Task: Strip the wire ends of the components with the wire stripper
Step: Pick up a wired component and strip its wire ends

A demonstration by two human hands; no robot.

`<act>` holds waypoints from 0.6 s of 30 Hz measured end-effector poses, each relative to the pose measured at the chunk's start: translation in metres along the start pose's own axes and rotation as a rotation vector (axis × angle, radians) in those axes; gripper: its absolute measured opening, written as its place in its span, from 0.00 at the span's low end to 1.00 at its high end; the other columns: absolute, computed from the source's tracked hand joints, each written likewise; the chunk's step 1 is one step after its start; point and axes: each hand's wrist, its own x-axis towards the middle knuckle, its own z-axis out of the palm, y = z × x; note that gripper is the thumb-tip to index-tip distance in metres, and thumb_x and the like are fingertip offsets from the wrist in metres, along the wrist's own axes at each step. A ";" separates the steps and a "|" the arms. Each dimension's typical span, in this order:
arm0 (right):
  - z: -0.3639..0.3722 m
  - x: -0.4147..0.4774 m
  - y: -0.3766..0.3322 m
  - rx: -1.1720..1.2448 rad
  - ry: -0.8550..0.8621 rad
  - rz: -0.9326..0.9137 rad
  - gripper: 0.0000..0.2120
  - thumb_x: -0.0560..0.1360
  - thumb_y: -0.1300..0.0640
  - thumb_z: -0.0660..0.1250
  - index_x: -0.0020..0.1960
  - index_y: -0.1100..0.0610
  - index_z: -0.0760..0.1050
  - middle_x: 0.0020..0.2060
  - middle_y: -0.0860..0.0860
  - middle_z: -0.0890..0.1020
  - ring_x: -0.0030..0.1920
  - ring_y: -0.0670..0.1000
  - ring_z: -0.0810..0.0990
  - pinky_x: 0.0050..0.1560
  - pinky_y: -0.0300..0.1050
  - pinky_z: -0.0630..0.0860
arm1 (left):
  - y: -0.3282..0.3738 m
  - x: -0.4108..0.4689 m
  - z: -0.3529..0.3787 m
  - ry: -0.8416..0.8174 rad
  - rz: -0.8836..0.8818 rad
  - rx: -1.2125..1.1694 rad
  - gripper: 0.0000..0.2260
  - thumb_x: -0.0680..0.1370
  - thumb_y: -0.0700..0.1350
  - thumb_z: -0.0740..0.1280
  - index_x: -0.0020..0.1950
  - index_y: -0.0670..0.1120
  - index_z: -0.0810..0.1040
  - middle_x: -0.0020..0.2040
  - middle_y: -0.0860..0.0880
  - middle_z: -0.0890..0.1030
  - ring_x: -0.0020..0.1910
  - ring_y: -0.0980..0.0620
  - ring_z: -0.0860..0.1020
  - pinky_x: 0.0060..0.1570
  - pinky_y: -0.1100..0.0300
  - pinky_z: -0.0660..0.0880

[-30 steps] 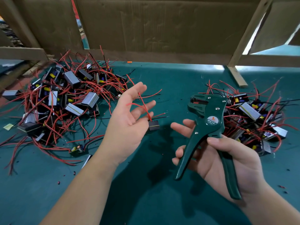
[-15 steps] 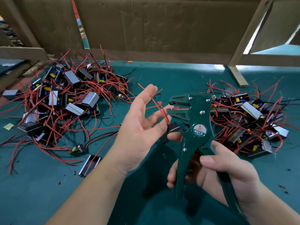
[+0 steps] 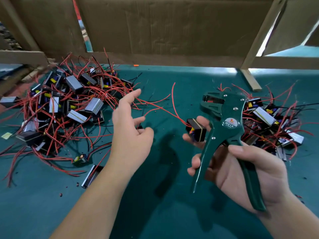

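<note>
Component (image 3: 196, 130) was a small black block w/ a yellow band, red wires (image 3: 160, 107) trailing up-left. It sat pinched at the R hand's (image 3: 250, 169) fingertips, touching the green stripper (image 3: 224, 121), whose spread handles the same hand clasped. L hand (image 3: 131, 135) hovered loose-fingered, holding nothing, near the wire ends.
</note>
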 end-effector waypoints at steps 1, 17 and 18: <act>0.001 -0.001 -0.001 0.034 -0.046 -0.013 0.41 0.58 0.58 0.77 0.70 0.61 0.69 0.58 0.69 0.75 0.40 0.62 0.80 0.45 0.59 0.78 | 0.000 0.000 0.000 0.042 0.012 0.086 0.37 0.70 0.28 0.63 0.63 0.68 0.62 0.67 0.52 0.61 0.58 0.52 0.73 0.44 0.72 0.72; 0.001 0.006 0.007 0.131 -0.159 0.101 0.30 0.65 0.61 0.74 0.66 0.62 0.72 0.46 0.66 0.79 0.42 0.64 0.80 0.49 0.63 0.76 | 0.011 -0.010 0.003 -0.255 0.316 -0.020 0.04 0.74 0.46 0.71 0.46 0.55 0.82 0.50 0.56 0.83 0.54 0.55 0.80 0.51 0.60 0.74; 0.002 0.006 0.008 0.129 -0.168 0.112 0.29 0.65 0.61 0.73 0.65 0.62 0.72 0.47 0.66 0.79 0.42 0.64 0.80 0.49 0.63 0.75 | 0.011 -0.009 0.002 -0.267 0.316 -0.020 0.04 0.74 0.47 0.71 0.46 0.56 0.82 0.50 0.57 0.83 0.54 0.54 0.80 0.51 0.58 0.74</act>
